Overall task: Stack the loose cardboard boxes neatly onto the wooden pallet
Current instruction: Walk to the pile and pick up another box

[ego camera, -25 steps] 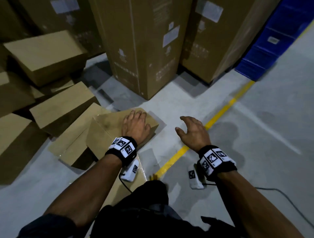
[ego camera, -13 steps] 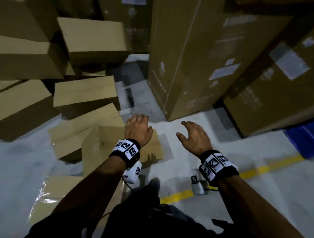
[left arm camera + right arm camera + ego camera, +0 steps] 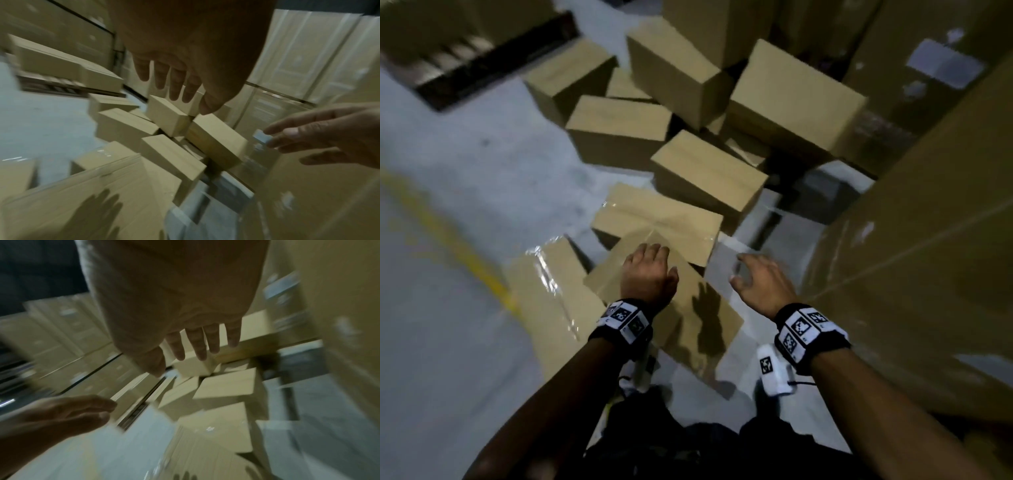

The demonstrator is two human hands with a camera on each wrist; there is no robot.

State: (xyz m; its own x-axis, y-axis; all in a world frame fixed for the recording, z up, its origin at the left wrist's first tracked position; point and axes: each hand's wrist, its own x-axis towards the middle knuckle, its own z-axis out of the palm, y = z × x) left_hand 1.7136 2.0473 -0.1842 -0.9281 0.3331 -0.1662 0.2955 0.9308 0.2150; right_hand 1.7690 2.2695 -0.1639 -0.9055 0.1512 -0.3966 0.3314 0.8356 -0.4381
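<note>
A: Hands first. Left hand (image 3: 649, 274) is flat, fingers straight, over the nearest box (image 3: 664, 301); we can't tell if it touches. Right hand (image 3: 763, 282) is spread in the air just right of that box, holding nothing.

B: Agreed, both hands apart and empty. We put the box on the floor (image 3: 448, 308), tilted, its far end against another box (image 3: 657, 219). More boxes (image 3: 709, 171) are heaped behind.

A: And the pallet (image 3: 479, 58)? We see it far left at the top edge, well away from the heap, cut off by the frame.

B: Risks. We'd say a one-sided lift could let the tilted box slip or swing, since only one hand is near its top.

A: Also the heap leans on itself. Pulling the near box might shift its neighbour, and others could slide.

B: The big carton (image 3: 914, 260) stands close on the right, so the right hand has little room and could knock it.

A: Hard to see: both wrist views are blurred. We can't read any labels or tell if boxes are sealed, though shiny tape shows on two.

B: Box undersides and the pallet's load are hidden.
</note>
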